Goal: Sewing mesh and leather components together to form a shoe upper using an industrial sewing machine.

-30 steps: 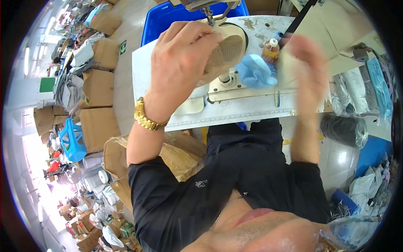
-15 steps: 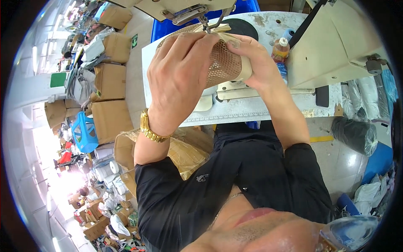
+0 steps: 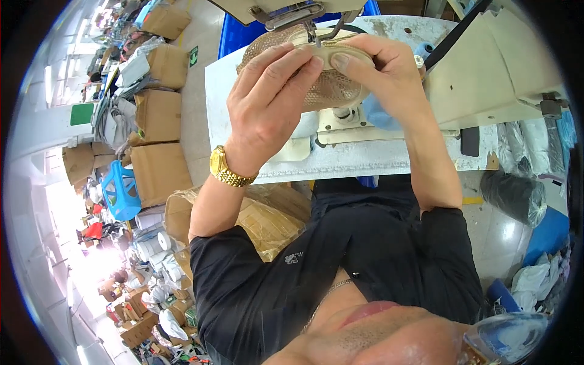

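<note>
Your white tabletop carried the cream sewing machine; at its needle sat the tan mesh shoe piece, your left hand and right hand both with fingers clamped on it, positioned for stitching, seam progress hidden
</note>
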`<state>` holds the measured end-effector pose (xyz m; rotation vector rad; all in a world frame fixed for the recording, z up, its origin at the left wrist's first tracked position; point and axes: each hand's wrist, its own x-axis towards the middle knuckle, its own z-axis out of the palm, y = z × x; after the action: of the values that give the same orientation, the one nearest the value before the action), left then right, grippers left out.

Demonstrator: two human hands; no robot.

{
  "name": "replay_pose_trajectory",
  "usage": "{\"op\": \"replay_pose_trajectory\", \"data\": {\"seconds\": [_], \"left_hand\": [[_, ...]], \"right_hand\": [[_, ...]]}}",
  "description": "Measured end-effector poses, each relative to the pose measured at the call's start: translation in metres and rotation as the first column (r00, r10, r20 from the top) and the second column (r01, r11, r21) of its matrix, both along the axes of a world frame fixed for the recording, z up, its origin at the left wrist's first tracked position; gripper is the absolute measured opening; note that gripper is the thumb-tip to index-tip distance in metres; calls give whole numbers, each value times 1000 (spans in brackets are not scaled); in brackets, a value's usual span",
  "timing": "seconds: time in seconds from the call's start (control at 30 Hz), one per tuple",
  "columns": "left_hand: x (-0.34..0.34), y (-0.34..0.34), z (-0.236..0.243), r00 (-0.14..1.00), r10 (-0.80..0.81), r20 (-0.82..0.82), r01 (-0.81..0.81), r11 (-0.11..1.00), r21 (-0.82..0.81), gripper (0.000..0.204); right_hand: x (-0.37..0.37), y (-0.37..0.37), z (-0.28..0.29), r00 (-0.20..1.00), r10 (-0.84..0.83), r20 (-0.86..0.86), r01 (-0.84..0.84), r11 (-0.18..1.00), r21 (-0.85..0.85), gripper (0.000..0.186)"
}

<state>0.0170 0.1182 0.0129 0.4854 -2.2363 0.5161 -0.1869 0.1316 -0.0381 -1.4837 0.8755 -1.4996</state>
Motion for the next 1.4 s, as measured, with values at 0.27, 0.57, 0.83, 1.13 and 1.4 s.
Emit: {"op": "replay_pose_trajectory", "data": {"seconds": [0.27,0.57,0.83,1.13,1.4], "left_hand": [[4,-4,0,1000,-2,15,1,999,33,32],[8,-6,10,997,-62,46,57,993,102,35],[13,-21,16,987,-145,63,138,984,110,31],[14,-32,21,982,-180,65,172,978,115,31],[13,-36,24,966,-257,-9,254,948,190,29]], "right_hand": [[7,2,0,991,-132,-13,131,990,-51,20],[13,5,-1,987,-156,48,158,987,-36,19],[15,4,-8,981,-176,87,178,984,-21,14],[19,3,-5,976,-188,111,192,981,-23,12],[19,4,-6,975,-161,152,159,987,25,12]]}}
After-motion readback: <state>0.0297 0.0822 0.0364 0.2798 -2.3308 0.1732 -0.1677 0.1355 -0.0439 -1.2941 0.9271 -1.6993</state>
